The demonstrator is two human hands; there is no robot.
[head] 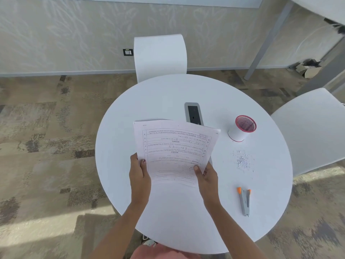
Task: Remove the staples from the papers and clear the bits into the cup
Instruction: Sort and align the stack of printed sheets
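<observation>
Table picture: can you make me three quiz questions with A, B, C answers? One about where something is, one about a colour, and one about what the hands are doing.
1. Where is the cup?
A) to the right of the papers
B) lifted up in the air
C) under the papers

2. What colour are the tips of the tool?
A) green
B) orange
C) blue

3. What are the left hand and right hand doing?
A) both are empty
B) one holds the tool
C) both hold the papers

Answers:
1 A: the cup stands on the table, to the right of the papers.
2 B: both tips of the grey tool are orange.
3 C: each hand grips a lower side of the papers, thumb on top.
</observation>
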